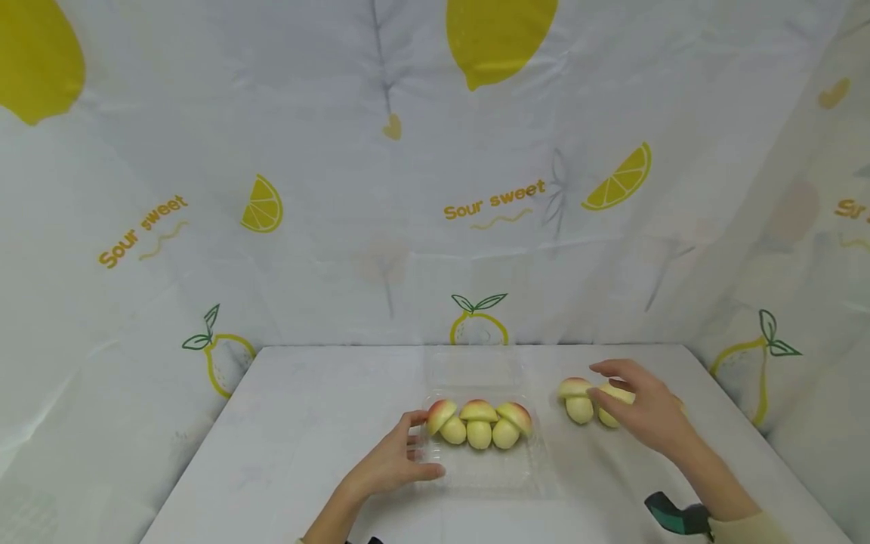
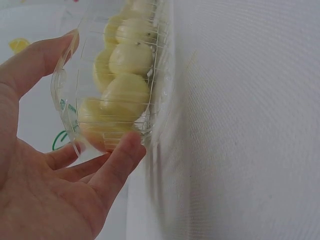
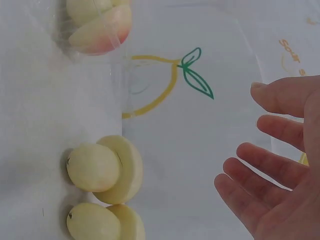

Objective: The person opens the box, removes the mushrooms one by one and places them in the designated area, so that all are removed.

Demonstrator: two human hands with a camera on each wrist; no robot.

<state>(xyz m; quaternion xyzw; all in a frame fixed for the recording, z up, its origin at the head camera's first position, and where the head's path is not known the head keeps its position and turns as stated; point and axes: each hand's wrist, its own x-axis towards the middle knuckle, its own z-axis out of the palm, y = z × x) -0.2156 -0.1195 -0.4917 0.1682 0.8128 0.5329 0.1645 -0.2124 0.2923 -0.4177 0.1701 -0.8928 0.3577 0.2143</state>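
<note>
Lemon-print sheeting backs a white tabletop [image 1: 306, 423], where a clear plastic tray [image 1: 489, 468] holds three mushroom-shaped buns [image 1: 479, 423] in a row. At the tray's left edge, a person's left hand [image 1: 394, 462] steadies it, thumb and fingers [image 2: 117, 162] curled against the plastic. To the tray's right, the right hand [image 1: 646, 412] hovers with fingers spread and relaxed over two loose buns [image 1: 578, 399] lying on the tabletop.
</note>
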